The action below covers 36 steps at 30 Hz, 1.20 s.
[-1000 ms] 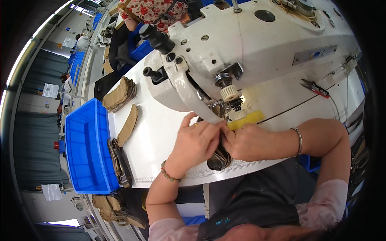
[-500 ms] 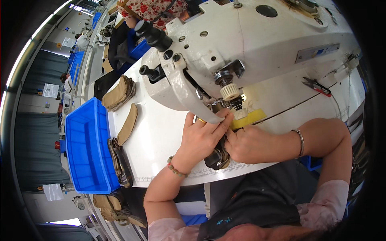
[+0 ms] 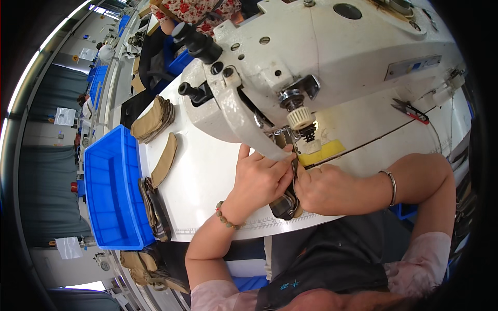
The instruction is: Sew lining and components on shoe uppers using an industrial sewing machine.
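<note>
A tan fabric piece with a dark, toothed zipper-like strip (image 3: 294, 173) runs from the needle area of the white sewing machine (image 3: 280, 57) toward the table's front edge. Its lower end, dark and shiny with a tan border, rests near the ruler marks. My left hand (image 3: 262, 176) presses on its left side, fingertips bent close by the presser foot (image 3: 282, 139) and partly behind the machine's white lever. From the right, my right hand (image 3: 322, 189) pinches the same piece, its fingers curled. What lies right under the needle is hidden.
A blue bin (image 3: 114, 189) stands at the table's left. Tan fabric pieces (image 3: 153, 122) lie stacked beside it, with a single curved piece (image 3: 165, 159) below. Red-handled thread snips (image 3: 411, 111) lie at the right. Across the machine, another person's floral sleeve (image 3: 165, 20) shows.
My right hand has shifted slightly right and down, and its fingers have drawn a little away from my left hand. More of the zipper-like strip shows between them.
</note>
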Tool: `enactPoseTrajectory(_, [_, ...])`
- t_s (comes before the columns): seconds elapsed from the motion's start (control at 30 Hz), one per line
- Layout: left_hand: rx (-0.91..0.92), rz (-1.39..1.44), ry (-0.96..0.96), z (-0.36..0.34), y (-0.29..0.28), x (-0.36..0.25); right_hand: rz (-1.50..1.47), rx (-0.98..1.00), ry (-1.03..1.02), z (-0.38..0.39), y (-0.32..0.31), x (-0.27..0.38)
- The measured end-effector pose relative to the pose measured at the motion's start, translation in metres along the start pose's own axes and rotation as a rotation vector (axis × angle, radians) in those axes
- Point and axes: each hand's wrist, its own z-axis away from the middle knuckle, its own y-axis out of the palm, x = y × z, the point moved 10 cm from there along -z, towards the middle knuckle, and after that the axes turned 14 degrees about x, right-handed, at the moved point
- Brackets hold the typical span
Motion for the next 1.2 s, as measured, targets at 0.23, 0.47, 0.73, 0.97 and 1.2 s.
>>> enactPoseTrajectory(0.23, [0.048, -0.018, -0.109, -0.003, 0.005, 0.015, 0.087, -0.041, 0.074, -0.001, 0.005, -0.005])
enactPoseTrajectory(0.47, [-0.029, -0.105, -0.005, -0.002, -0.004, -0.005, 0.125, 0.008, 0.024, 0.002, 0.004, -0.001])
enactPoseTrajectory(0.73, [0.033, -0.166, 0.047, 0.007, -0.001, -0.026, 0.143, -0.001, 0.022, 0.011, -0.010, 0.021])
enactPoseTrajectory(0.97, [0.046, -0.091, 0.062, 0.007, 0.002, -0.026, 0.146, 0.005, -0.017, 0.011, -0.010, 0.025])
enactPoseTrajectory(1.2, [0.008, -0.090, 0.068, 0.002, 0.002, -0.011, 0.172, -0.017, 0.028, 0.007, 0.002, 0.019])
